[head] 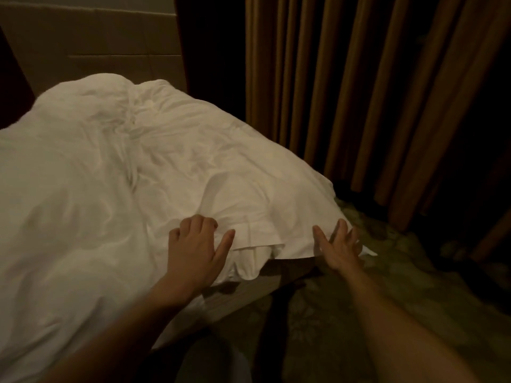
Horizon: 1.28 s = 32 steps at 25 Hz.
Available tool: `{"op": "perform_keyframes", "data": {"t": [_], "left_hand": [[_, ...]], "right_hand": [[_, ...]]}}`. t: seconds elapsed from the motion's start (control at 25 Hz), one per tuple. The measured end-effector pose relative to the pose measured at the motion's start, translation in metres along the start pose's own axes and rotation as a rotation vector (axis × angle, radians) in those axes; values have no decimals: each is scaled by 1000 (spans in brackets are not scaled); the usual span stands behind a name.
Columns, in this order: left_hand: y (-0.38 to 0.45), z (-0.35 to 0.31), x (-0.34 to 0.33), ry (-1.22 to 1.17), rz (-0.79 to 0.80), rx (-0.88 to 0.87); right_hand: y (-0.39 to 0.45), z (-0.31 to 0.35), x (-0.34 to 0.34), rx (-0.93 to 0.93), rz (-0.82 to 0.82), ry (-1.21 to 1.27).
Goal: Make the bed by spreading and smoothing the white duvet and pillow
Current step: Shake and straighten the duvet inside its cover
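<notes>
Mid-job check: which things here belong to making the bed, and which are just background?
Job: white duvet; left hand resting on it; right hand, fingers spread at its corner.

Background: brown curtains; patterned carpet; headboard panel.

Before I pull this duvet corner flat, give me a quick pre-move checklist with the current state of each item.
1. Left hand on the duvet: ok, it rests on the fabric near the foot edge with fingertips curled into a fold.
2. Right hand at the corner: not ok, fingers are spread beside the corner, not yet gripping it.
3. Duvet smooth: not ok, creased and bunched toward the headboard.
4. Corner hangs square: not ok, the layers are folded over themselves at the edge.
5. Pillow position: cannot tell, it is not distinguishable under the bedding.
6. Room beside the curtain: ok, carpet shows between.
</notes>
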State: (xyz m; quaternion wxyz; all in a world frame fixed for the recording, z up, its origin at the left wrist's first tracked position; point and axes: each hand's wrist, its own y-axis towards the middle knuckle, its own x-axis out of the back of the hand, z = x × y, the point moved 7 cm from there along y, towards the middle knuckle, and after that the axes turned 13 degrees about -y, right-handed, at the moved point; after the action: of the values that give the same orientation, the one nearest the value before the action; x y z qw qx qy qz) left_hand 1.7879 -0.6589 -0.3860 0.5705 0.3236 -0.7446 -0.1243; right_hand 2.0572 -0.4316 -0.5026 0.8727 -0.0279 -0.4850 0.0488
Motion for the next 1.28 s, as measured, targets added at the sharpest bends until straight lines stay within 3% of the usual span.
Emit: {"op": "perform_keyframes", "data": {"t": [0.36,0.48,0.6,0.8,1.0,1.12,1.28], "left_hand": [[-6,25,-22,66,72,-9],[-6,28,-25,39,100,0],[-1,25,-16,-84,81,39],[13,22,42,-469,-128,46],[16,46,110,-529,-297,51],[3,66,125,-486,-284,101],[-16,77,120,-471,-234,169]], "right_hand": [[36,5,-4,-210,-51,543],[24,29,7,-169,-150,729],[4,80,50,-4,-329,773],[-44,213,119,442,-452,440],[-140,359,86,1011,-471,-119],[-158,371,49,1086,-482,-382],[-149,335,48,1067,-478,-448]]}}
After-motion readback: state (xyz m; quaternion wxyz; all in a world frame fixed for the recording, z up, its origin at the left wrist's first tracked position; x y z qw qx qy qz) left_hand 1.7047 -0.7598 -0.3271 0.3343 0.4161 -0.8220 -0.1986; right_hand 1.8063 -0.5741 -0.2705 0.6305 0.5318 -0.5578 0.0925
